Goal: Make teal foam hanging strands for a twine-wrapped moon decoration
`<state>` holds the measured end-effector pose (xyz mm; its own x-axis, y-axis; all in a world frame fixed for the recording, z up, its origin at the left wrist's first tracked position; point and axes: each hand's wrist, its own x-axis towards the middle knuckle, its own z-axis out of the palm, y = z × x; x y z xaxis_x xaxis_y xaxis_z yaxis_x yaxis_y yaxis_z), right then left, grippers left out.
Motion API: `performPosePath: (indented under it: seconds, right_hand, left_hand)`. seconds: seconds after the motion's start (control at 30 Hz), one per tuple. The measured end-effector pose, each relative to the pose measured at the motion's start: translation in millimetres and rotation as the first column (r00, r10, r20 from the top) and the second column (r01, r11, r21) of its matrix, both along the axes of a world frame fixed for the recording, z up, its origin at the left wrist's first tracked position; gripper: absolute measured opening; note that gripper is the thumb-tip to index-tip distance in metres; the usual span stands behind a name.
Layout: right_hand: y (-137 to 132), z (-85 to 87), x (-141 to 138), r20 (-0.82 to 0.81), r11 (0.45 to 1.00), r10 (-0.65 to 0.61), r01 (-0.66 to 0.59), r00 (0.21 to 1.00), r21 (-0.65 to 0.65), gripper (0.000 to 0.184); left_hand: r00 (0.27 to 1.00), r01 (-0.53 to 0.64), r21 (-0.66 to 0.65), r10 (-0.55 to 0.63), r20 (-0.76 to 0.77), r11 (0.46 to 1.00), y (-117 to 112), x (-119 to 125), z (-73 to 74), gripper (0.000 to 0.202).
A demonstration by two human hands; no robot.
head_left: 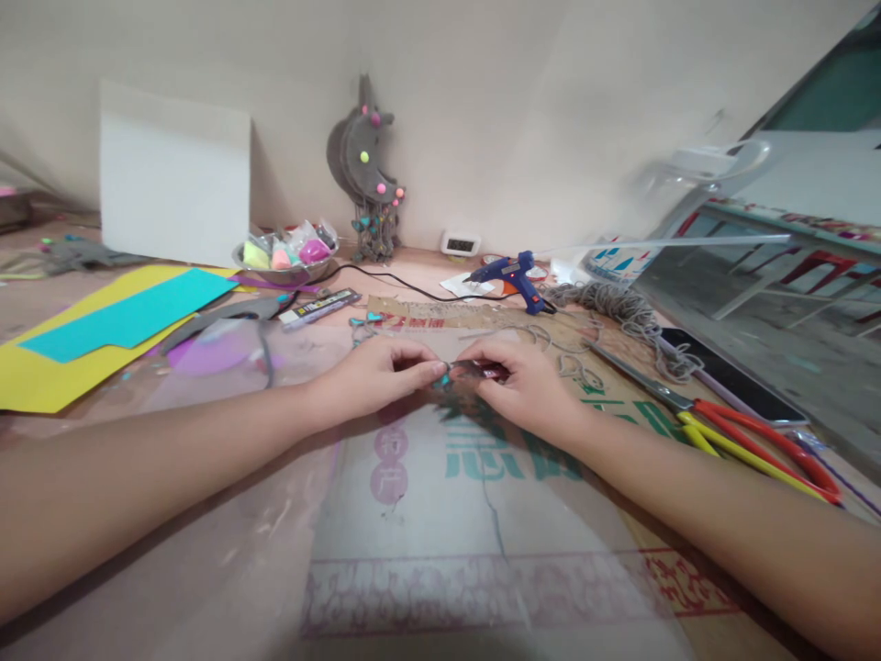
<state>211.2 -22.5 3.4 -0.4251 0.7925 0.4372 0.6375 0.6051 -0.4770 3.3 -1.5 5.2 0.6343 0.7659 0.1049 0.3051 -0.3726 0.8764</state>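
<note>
My left hand and my right hand meet over the middle of the work surface, thumbs and fingers pinched. At my left fingertips is a small teal piece, partly hidden by the fingers. My right hand grips a small dark thing with a reddish part inside the palm; its kind is blurred and mostly covered. Below both hands a clear plastic sheet lies over printed cardboard. A thin grey thread runs across it. Similar small teal pieces lie just beyond my left hand.
A blue glue gun with a cord stands behind my hands. To the right lie grey yarn, red-and-yellow-handled scissors, a phone and a clear jug. Leftward are coloured sheets and a clay bowl. A decorated grey moon leans behind.
</note>
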Motion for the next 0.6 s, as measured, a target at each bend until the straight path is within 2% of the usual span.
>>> performPosePath:
  seconds: [0.13, 0.23, 0.3, 0.37, 0.47, 0.6]
  right_hand:
    - [-0.7, 2.7, -2.3, -0.004, 0.993, 0.024, -0.025, 1.0, -0.118, 0.01]
    - [-1.3, 6.1, -3.7, -0.071, 0.993, -0.05, 0.042, 0.996, -0.113, 0.015]
    - [-1.4, 7.7, -3.9, -0.116, 0.991, -0.092, 0.08, 0.989, -0.104, 0.019]
    - [-1.2, 8.1, -3.8, -0.142, 0.992, -0.094, 0.08, 0.985, -0.102, 0.021]
    - [-0.5, 6.6, -3.2, -0.135, 0.994, -0.072, 0.061, 0.988, -0.087, 0.02]
    - [-0.3, 4.5, -0.5, -0.094, 0.998, -0.059, 0.055, 0.994, -0.043, 0.016]
  left_hand:
    - [0.997, -0.011, -0.008, 0.011, 0.072, 1.0, 2.0, 0.6, -4.8, 0.024]
    - [0.971, -0.066, -0.076, 0.082, 0.224, 0.995, 3.1, 2.2, -8.5, 0.035]
    - [0.957, -0.092, -0.101, 0.116, 0.266, 0.991, 2.3, 3.1, -8.2, 0.029]
    - [0.97, -0.084, -0.084, 0.101, 0.221, 0.993, 1.0, 3.4, -5.9, 0.021]
    - [0.993, -0.037, -0.024, 0.039, 0.111, 0.999, 0.1, 2.6, -1.9, 0.026]
    - [0.996, -0.051, 0.005, 0.05, 0.079, 0.999, 0.9, 1.8, -1.3, 0.029]
